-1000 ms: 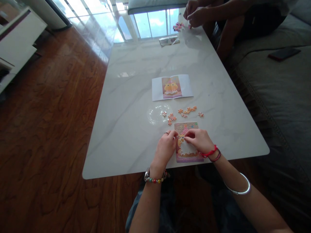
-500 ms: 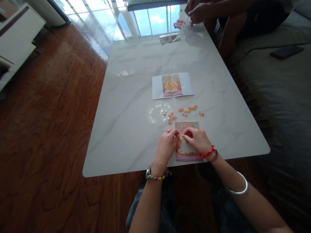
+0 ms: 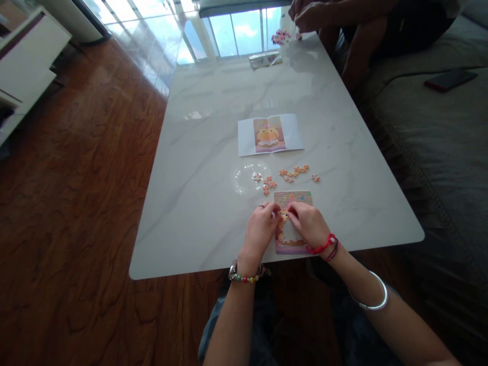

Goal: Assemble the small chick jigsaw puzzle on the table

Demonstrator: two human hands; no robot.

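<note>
A small pink jigsaw puzzle board (image 3: 295, 197) lies near the front edge of the white marble table (image 3: 213, 203). My left hand (image 3: 259, 231) rests at the board's left edge with its fingers curled and pinched. My right hand (image 3: 310, 223) lies over the board, fingertips pinched together near the left hand's. Whatever is between the fingertips is too small to make out. Several loose orange puzzle pieces (image 3: 292, 175) lie just beyond the board. A printed reference picture (image 3: 270, 134) sits farther back.
A clear plastic lid or bag (image 3: 246, 178) lies left of the loose pieces. At the far end another person's hands (image 3: 307, 15) work over pink pieces (image 3: 281, 36) beside a small packet (image 3: 266, 60). A sofa with a dark phone (image 3: 450, 80) is on the right; wooden floor on the left.
My right hand has slid slightly left and nearer over the board, closing toward the left hand. The view has shifted a little.
</note>
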